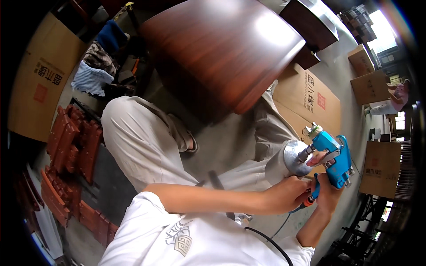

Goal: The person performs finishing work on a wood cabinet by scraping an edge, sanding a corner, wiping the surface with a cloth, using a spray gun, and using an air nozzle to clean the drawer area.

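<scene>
A blue spray gun (338, 165) with a metal cup (296, 158) is held out to the right, over my knee. My right hand (327, 191) is closed around the gun's lower end, its fingers partly hidden. Close beside it, my left hand (289, 193) has reached across my body and is closed at the air hose coupling (310, 199), which is blue and orange. From the coupling a thin hose (282, 225) runs down. Between my legs and beyond stands a glossy reddish-brown wooden piece of furniture (222, 48).
Flattened cardboard (310, 95) lies right of the furniture. Reddish wooden parts (66, 142) are stacked on the left, near a cardboard sheet (42, 75) and cloths (95, 75). A dark wooden piece (310, 24) stands behind. At far right, a person (392, 99) is beside cartons (370, 86).
</scene>
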A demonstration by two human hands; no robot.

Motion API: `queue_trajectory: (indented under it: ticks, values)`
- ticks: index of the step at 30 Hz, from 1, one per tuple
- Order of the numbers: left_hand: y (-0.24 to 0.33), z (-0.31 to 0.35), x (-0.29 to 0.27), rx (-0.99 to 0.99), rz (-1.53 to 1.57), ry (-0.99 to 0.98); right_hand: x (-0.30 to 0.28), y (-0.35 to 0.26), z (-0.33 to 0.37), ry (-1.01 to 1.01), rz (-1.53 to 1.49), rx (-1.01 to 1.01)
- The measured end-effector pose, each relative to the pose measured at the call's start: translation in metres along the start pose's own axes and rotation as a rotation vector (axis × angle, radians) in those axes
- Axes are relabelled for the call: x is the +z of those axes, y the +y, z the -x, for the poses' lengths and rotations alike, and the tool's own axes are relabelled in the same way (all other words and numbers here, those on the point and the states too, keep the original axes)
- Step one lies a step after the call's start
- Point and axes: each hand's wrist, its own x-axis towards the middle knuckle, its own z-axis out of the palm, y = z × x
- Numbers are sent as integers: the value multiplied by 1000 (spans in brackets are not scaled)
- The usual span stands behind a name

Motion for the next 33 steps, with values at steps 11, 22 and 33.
queue_trajectory:
  ticks: [11, 22, 33]
  values:
    - [-8, 10, 3, -8, -40, 131, 7, -6, 2, 29, 123, 34]
    - [-7, 24, -13, -183, -25, 79, -8, 26, -15, 94, 160, -46]
    - [7, 63, -79, -462, -279, -74, 9, -34, -60, 9, 440, -501]
